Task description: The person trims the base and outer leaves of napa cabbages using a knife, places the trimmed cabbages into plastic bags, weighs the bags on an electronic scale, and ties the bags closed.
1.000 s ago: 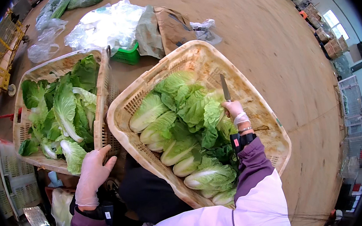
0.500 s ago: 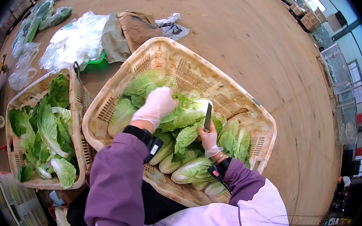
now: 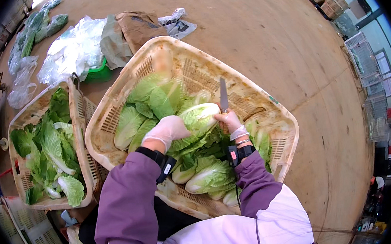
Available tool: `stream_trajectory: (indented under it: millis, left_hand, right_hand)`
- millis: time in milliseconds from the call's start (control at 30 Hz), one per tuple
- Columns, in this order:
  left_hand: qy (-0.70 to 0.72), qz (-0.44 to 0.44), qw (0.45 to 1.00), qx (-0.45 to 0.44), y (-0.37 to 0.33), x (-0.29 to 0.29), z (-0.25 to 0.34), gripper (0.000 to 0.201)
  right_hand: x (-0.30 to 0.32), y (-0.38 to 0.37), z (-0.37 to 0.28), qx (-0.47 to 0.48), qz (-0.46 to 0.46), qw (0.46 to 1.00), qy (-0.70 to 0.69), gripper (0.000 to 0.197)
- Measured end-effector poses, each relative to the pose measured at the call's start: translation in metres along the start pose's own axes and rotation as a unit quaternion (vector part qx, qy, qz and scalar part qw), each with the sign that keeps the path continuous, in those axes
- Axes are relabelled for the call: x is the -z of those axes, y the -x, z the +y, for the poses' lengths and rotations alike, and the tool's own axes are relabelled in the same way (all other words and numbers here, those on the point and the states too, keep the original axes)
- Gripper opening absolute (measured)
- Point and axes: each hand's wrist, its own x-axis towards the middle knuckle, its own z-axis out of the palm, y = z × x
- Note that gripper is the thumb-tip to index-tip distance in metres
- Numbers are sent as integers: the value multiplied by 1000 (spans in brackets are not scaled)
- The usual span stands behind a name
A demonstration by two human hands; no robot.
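Note:
My right hand (image 3: 229, 122), in a thin clear glove, grips a knife (image 3: 223, 94) with its blade pointing up and away. Its thumb side meets the white base of a napa cabbage (image 3: 200, 115). My left hand (image 3: 170, 129), gloved as well, is closed at the leafy side of that cabbage; its fingertips are partly hidden among the leaves. Several more napa cabbages (image 3: 209, 177) lie below and around my hands in a large, stained cream plastic basket (image 3: 229, 84).
To the left stands a second cream basket (image 3: 82, 146) with loose green leaves (image 3: 51, 144). Beyond it are clear plastic bags (image 3: 75, 46), a green container (image 3: 99, 73) and a brown sheet (image 3: 140, 27) on the floor. Wire cages (image 3: 362, 58) line the far right wall.
My left hand has come down toward me. The right hand has moved up slightly, its knife now more upright, and the cabbage base sits beside it.

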Motion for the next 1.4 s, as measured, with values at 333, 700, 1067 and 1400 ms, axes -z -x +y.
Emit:
stream_trajectory:
  millis: [333, 700, 1067, 1400]
  left_hand:
    - [93, 111, 989, -44, 53, 12, -13, 49]
    - [137, 658, 738, -55, 184, 2, 8, 121]
    - [392, 810, 420, -119, 443, 14, -83, 91]
    - [663, 692, 256, -130, 512, -126, -151, 61]
  right_hand:
    - [-52, 64, -29, 47, -24, 998, 42, 54]
    - [-231, 157, -120, 323, -128, 875, 337, 29]
    - [-418, 290, -130, 397, -328, 823, 242, 34]
    - [-465, 162, -23, 238, -394, 809, 365, 26]
